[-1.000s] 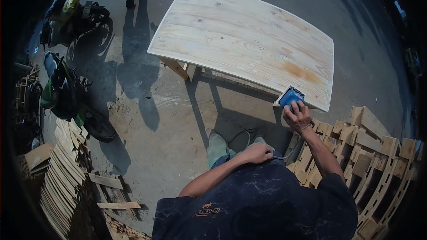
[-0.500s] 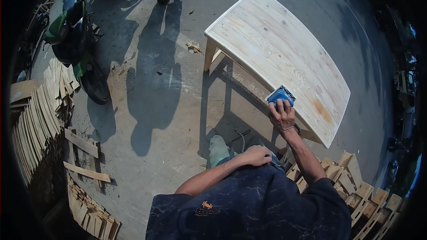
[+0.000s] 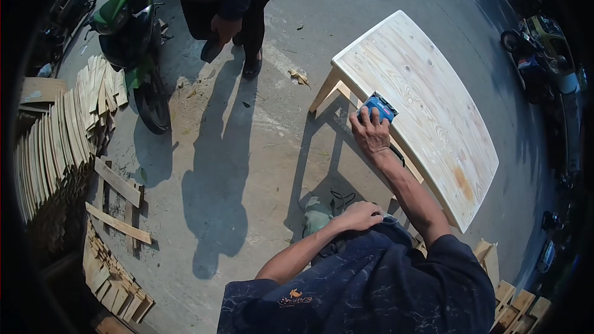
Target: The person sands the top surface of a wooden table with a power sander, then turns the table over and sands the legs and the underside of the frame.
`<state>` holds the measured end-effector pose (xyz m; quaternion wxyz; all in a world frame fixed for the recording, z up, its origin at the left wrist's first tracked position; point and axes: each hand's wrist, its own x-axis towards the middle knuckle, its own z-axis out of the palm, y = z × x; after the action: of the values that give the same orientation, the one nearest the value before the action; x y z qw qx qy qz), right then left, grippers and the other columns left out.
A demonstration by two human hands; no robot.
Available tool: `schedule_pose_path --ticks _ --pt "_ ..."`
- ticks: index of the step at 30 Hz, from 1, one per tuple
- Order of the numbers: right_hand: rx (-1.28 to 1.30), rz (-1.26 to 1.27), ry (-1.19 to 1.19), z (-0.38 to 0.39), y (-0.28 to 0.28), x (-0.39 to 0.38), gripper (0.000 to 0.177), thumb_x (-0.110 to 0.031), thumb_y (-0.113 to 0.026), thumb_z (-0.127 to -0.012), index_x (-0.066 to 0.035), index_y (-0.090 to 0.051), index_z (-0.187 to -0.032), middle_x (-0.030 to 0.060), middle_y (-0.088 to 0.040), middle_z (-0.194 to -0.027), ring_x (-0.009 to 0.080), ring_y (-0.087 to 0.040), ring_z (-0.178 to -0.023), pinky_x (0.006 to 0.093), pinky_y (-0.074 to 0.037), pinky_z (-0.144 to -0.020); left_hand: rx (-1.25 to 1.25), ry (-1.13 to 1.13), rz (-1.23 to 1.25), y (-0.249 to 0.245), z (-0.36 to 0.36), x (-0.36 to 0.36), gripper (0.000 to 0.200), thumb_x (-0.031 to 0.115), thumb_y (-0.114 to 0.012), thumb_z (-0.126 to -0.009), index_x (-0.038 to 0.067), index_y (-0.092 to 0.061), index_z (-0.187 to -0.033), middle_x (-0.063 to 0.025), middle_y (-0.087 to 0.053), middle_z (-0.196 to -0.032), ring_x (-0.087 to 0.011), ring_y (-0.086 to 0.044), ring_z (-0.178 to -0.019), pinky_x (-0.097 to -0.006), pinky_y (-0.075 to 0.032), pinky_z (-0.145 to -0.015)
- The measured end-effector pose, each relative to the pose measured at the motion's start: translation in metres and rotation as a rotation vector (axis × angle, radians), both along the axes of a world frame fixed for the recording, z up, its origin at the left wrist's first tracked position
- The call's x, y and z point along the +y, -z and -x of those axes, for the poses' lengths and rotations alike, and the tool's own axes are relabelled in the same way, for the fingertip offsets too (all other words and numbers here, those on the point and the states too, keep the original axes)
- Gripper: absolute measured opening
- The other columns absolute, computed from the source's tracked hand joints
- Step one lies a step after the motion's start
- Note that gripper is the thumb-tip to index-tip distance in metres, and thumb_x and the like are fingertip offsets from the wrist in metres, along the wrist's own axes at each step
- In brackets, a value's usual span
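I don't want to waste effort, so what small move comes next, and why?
Perhaps slide the blue sander in your right hand along the tabletop toward the orange stain: the sander is at the long edge, away from that mark.

Pale wooden table (image 3: 427, 105) with matt, knotted grain and a rusty-orange stain
The blue, plastic-looking sander (image 3: 378, 107) has a slight sheen; thin rough-edged wooden slats (image 3: 62, 142) stand over grey, gritty concrete ground (image 3: 278, 167).
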<state>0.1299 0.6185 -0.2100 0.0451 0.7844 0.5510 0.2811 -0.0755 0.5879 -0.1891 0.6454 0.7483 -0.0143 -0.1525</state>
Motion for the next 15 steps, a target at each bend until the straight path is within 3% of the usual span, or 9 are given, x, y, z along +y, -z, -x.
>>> schedule_pose_path --ticks 5,7,9,14,15 --pt "0.011 0.031 -0.026 -0.004 0.01 0.065 0.025 -0.024 -0.066 -0.085 -0.018 -0.061 -0.108 0.0088 -0.058 -0.115 0.0299 -0.054 -0.11 0.0464 -0.043 -0.056 0.055 -0.095 -0.017 -0.004 0.011 0.022 0.034 0.031 -0.059 -0.091 0.0 -0.071 -0.099 -0.0254 -0.071 -0.101 -0.0446 -0.067 -0.097 -0.0503 -0.052 -0.085" --pt "-0.008 0.031 -0.028 -0.005 0.01 0.091 0.025 -0.025 -0.065 -0.086 -0.017 -0.062 -0.109 0.01 -0.058 -0.116 0.0308 -0.053 -0.112 0.0487 -0.045 -0.055 0.078 -0.119 -0.053 0.004 0.017 0.026 0.035 0.03 -0.059 -0.093 0.0 -0.07 -0.109 -0.023 -0.071 -0.099 -0.04 -0.068 -0.096 -0.0451 -0.052 -0.084" --pt "-0.022 0.041 -0.031 -0.003 0.003 0.114 0.021 -0.022 -0.069 -0.083 -0.017 -0.063 -0.103 0.0088 -0.059 -0.111 0.0301 -0.055 -0.111 0.0451 -0.044 -0.057 0.106 -0.151 -0.06 0.01 0.022 0.033 0.035 0.029 -0.059 -0.093 0.0 -0.07 -0.109 -0.0227 -0.071 -0.099 -0.04 -0.068 -0.096 -0.0446 -0.052 -0.084" --pt "-0.028 0.089 -0.057 -0.008 0.004 0.173 0.022 -0.024 -0.064 -0.087 -0.016 -0.065 -0.107 0.0109 -0.059 -0.112 0.0322 -0.055 -0.11 0.049 -0.046 -0.053 0.111 -0.296 -0.03 0.006 0.033 0.046 0.033 0.026 -0.058 -0.093 0.0 -0.07 -0.11 -0.0213 -0.072 -0.097 -0.0371 -0.069 -0.092 -0.0424 -0.052 -0.082" --pt "-0.031 0.072 -0.059 -0.009 0.008 0.187 0.022 -0.024 -0.064 -0.087 -0.016 -0.065 -0.107 0.0109 -0.059 -0.112 0.0322 -0.055 -0.11 0.049 -0.046 -0.053 0.142 -0.336 0.001 0.002 0.034 0.049 0.032 0.024 -0.059 -0.094 0.0 -0.07 -0.11 -0.019 -0.072 -0.094 -0.0321 -0.069 -0.088 -0.0396 -0.051 -0.08"
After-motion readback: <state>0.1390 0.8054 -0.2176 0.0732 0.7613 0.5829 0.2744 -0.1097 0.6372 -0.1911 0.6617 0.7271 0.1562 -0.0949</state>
